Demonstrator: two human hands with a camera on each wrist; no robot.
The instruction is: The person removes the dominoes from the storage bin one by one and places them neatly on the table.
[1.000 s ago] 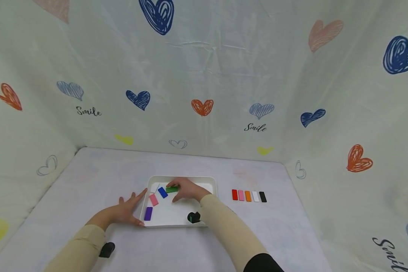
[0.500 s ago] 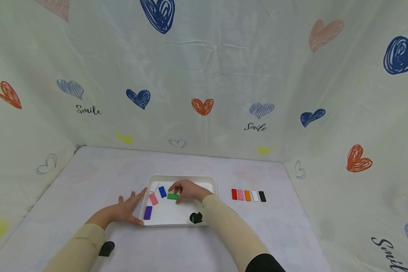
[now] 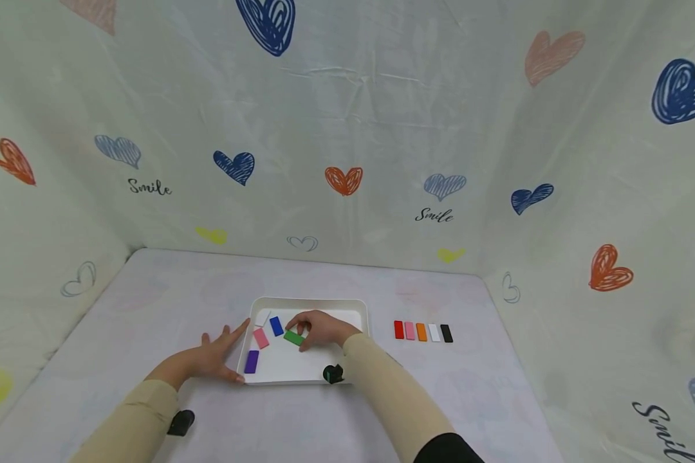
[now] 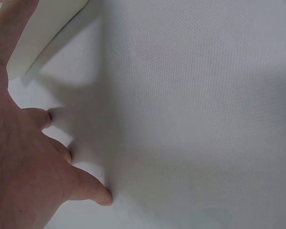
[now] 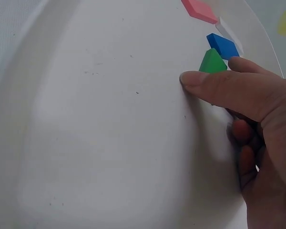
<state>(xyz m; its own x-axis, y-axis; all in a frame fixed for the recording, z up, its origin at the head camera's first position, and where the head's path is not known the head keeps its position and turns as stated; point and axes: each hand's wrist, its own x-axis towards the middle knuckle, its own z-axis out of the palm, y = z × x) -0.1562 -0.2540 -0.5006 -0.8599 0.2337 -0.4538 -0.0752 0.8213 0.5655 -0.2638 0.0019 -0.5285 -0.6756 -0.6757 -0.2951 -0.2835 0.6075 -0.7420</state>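
A green rectangular block (image 3: 293, 337) lies in a shallow white tray (image 3: 307, 379), set at a slant. My right hand (image 3: 318, 329) pinches it between thumb and index finger; in the right wrist view the thumb (image 5: 214, 88) covers part of the block. To its left in the tray lie a blue block (image 3: 276, 326), a pink block (image 3: 261, 338), a white block (image 3: 263, 318) and a purple block (image 3: 251, 362). With fingers spread, my left hand (image 3: 211, 359) rests against the tray's left side, thumb and index finger touching its edge.
Right of the tray, a row of small blocks stands on the white-covered table (image 3: 301, 424): red (image 3: 398, 330), pink (image 3: 410, 331), orange (image 3: 421, 332), white (image 3: 434, 333) and black (image 3: 446, 333). A heart-printed cloth (image 3: 347, 128) hangs behind and at both sides.
The green block has slid toward me in the tray and turned from nearly level to slanted, with my right hand following it. My left hand has stayed in place.
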